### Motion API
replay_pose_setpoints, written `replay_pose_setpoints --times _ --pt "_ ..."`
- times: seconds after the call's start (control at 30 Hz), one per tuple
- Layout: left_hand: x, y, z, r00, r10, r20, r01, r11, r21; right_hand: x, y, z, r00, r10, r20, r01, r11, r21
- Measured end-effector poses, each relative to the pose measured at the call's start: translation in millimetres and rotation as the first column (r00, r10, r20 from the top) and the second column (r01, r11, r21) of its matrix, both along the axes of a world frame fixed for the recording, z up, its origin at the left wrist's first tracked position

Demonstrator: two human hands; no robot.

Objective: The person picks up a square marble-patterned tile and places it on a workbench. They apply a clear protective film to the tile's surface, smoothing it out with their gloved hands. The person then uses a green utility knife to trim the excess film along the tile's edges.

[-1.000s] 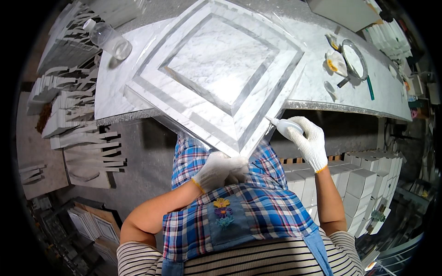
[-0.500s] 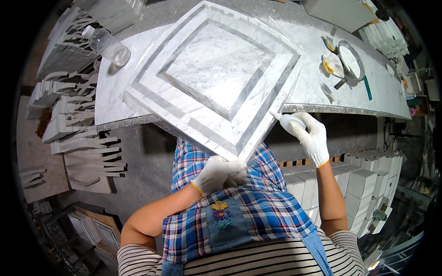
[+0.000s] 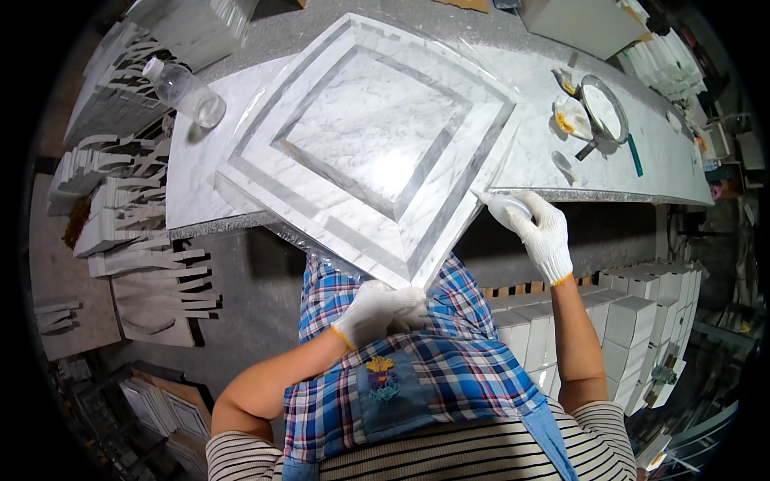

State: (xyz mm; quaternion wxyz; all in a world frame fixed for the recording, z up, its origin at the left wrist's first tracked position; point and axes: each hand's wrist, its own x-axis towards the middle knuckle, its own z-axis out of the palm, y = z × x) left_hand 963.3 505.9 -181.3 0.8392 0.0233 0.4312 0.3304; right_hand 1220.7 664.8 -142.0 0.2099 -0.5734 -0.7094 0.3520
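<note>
A square marble panel (image 3: 377,136) with grey and white borders lies cornerwise on the workbench (image 3: 561,172), its near corner jutting past the bench edge. My left hand (image 3: 381,309), in a white glove, grips that near corner from below. My right hand (image 3: 537,228), also gloved, holds a small white squeeze bottle (image 3: 501,204) with its nozzle touching the panel's right edge. A thin clear film covers the panel.
A clear plastic bottle (image 3: 184,92) lies on the bench at the left. A round tin, a rag and small tools (image 3: 597,112) sit at the right. Cut stone pieces (image 3: 120,208) are stacked at the left, white blocks (image 3: 642,321) at the right under the bench.
My right hand with the squeeze bottle has shifted slightly up along the panel's right edge. My left hand stays at the near corner.
</note>
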Motion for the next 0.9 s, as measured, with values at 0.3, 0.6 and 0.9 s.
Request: replay_pose_setpoints --times 0.3,0.6,0.9 --pt "1.4 2.9 7.0 0.996 -0.025 -0.088 0.026 1.000 0.004 4.4 11.1 -5.4 1.000 -0.022 0.013 0.021 0.999 0.034" --pt "1.0 2.5 9.2 0.997 -0.011 -0.072 0.010 1.000 -0.012 8.9 20.8 -14.0 0.999 -0.045 0.015 0.044 0.996 0.081" --pt "1.3 3.0 8.5 0.996 -0.032 -0.085 0.031 0.999 -0.011 10.7 29.5 -21.3 0.997 -0.071 -0.004 0.071 0.987 0.142"
